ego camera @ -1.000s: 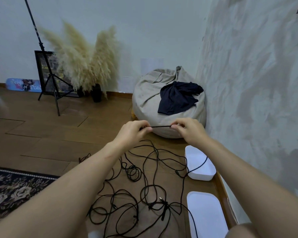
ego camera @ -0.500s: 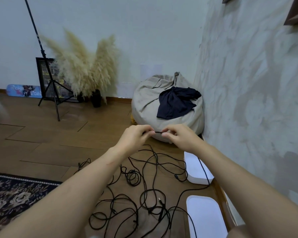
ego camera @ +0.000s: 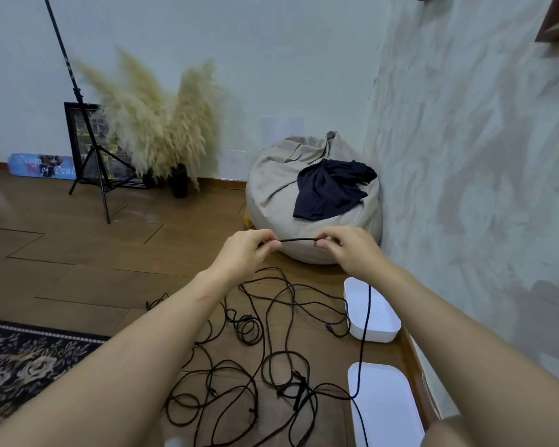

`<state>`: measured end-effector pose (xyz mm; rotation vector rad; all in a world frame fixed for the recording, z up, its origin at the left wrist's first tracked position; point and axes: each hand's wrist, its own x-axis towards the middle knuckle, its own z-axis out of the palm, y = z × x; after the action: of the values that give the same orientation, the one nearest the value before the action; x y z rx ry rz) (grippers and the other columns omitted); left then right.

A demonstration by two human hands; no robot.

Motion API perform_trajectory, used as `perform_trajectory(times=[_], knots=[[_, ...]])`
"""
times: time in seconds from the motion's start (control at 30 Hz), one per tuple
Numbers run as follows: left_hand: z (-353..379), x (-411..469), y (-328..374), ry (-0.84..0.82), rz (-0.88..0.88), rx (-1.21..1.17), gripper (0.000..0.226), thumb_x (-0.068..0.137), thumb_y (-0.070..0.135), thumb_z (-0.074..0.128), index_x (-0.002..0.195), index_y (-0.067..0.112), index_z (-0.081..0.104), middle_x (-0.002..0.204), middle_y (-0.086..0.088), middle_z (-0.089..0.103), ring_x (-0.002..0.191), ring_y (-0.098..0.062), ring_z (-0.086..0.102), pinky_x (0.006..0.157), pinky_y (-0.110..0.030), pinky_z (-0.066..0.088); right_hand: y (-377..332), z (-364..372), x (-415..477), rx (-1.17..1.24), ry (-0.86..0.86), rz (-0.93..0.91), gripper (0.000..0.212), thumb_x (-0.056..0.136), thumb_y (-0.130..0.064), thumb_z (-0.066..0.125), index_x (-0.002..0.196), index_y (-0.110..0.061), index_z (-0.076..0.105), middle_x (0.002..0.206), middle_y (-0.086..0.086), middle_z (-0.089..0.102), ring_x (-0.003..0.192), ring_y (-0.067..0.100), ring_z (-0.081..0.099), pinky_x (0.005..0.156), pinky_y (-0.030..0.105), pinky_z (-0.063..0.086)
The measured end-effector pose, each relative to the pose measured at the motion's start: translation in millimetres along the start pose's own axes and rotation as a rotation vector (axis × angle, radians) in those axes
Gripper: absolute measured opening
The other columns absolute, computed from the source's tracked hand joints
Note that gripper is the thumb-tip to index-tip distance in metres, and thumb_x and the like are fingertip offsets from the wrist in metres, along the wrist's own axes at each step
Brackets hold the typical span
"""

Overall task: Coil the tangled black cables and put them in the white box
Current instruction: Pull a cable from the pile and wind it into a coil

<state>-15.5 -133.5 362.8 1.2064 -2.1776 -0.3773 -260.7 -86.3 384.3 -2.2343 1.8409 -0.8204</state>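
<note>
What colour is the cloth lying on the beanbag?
Dark navy blue cloth, draped on the beige beanbag; seen in the head view.

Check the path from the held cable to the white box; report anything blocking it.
Nothing visible blocks the way. The left hand and right hand pinch the black cable in the air; the open white box sits below the right hand, the cable's hanging strand crossing it.

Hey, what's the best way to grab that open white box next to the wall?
Pinch the white box by its long left rim, coming from above on the floor side, thumb inside. Its right side sits close to the wall. Mind the black cable hanging across it below the right hand.
</note>
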Motion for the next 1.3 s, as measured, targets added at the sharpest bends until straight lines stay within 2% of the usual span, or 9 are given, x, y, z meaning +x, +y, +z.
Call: perform_trajectory(times=[0.2, 0.27, 0.4, 0.57, 0.77, 0.87, 1.0, 1.17, 1.3], knots=[[5, 0, 6, 0.004, 0.051, -0.006, 0.018, 0.102, 0.043, 0.059, 0.100, 0.032, 0.073, 0.076, 0.019, 0.063, 0.075, 0.001, 0.058, 0.066, -0.026, 0.046, -11, 6, -5, 0.120, -0.162, -0.033, 0.020, 0.102, -0.037, 0.058, 0.114, -0.028, 0.071, 0.088, -0.015, 0.066, 0.085, 0.008, 0.062, 0.077, 0.031, 0.047], [8, 1, 13, 0.004, 0.074, -0.012, 0.019, 0.101, 0.043, 0.060, 0.100, 0.030, 0.074, 0.074, 0.018, 0.063, 0.074, 0.001, 0.058, 0.066, -0.027, 0.047, -19, 6, -2, 0.115, -0.129, -0.069, 0.018, 0.104, -0.035, 0.055, 0.105, -0.029, 0.072, 0.081, -0.015, 0.065, 0.078, 0.005, 0.058, 0.072, 0.029, 0.043], [-2, -1, -3, 0.027, -0.002, -0.011, 0.016, 0.102, 0.043, 0.059, 0.096, 0.034, 0.071, 0.074, 0.016, 0.063, 0.071, -0.002, 0.058, 0.061, -0.025, 0.040, 1, -3, -2, -0.020, -0.005, -0.015, 0.022, 0.104, -0.034, 0.054, 0.109, -0.027, 0.074, 0.098, -0.008, 0.070, 0.093, 0.013, 0.062, 0.074, 0.031, 0.042], [3, -1, 6, 0.044, 0.070, 0.023, 0.018, 0.100, 0.047, 0.060, 0.099, 0.035, 0.073, 0.077, 0.017, 0.066, 0.075, -0.002, 0.060, 0.065, -0.029, 0.049, -9, 4, -5, 0.075, -0.229, -0.040, 0.022, 0.102, -0.037, 0.057, 0.117, -0.028, 0.070, 0.084, -0.018, 0.061, 0.086, 0.008, 0.059, 0.076, 0.030, 0.044], [5, 0, 4, 0.009, 0.045, 0.038, 0.024, 0.101, 0.049, 0.058, 0.102, 0.032, 0.074, 0.081, 0.014, 0.068, 0.078, -0.003, 0.061, 0.072, -0.034, 0.054, -1, -3, -5, -0.026, -0.057, -0.042, 0.023, 0.105, -0.032, 0.052, 0.111, -0.024, 0.073, 0.094, -0.012, 0.066, 0.090, 0.011, 0.058, 0.073, 0.031, 0.038], [3, -3, -4, 0.015, 0.021, 0.043, 0.022, 0.100, 0.049, 0.058, 0.101, 0.034, 0.073, 0.085, 0.015, 0.069, 0.080, -0.003, 0.063, 0.074, -0.036, 0.056, 4, -1, -9, -0.030, -0.102, 0.001, 0.024, 0.104, -0.036, 0.053, 0.116, -0.026, 0.071, 0.089, -0.017, 0.062, 0.092, 0.015, 0.062, 0.073, 0.030, 0.041], [12, -3, 15, 0.001, 0.122, 0.027, 0.019, 0.100, 0.048, 0.059, 0.100, 0.034, 0.073, 0.083, 0.015, 0.070, 0.080, -0.002, 0.062, 0.071, -0.032, 0.054, -14, 4, -9, 0.076, -0.150, -0.051, 0.025, 0.104, -0.034, 0.054, 0.121, -0.025, 0.071, 0.094, -0.015, 0.067, 0.092, 0.009, 0.061, 0.083, 0.031, 0.048], [1, -4, -5, 0.036, -0.023, 0.040, 0.018, 0.103, 0.043, 0.057, 0.100, 0.032, 0.071, 0.073, 0.017, 0.062, 0.070, -0.002, 0.057, 0.061, -0.028, 0.041, 5, -10, -9, -0.095, 0.042, 0.028, 0.023, 0.106, -0.030, 0.050, 0.113, -0.027, 0.072, 0.108, -0.003, 0.073, 0.101, 0.020, 0.064, 0.076, 0.032, 0.043], [3, -5, -1, 0.055, 0.020, 0.047, 0.018, 0.102, 0.042, 0.058, 0.104, 0.032, 0.073, 0.081, 0.017, 0.067, 0.076, -0.003, 0.061, 0.067, -0.031, 0.051, -2, -4, -14, -0.064, -0.116, 0.011, 0.027, 0.105, -0.037, 0.051, 0.126, -0.028, 0.065, 0.106, -0.008, 0.066, 0.104, 0.018, 0.062, 0.079, 0.031, 0.040]])
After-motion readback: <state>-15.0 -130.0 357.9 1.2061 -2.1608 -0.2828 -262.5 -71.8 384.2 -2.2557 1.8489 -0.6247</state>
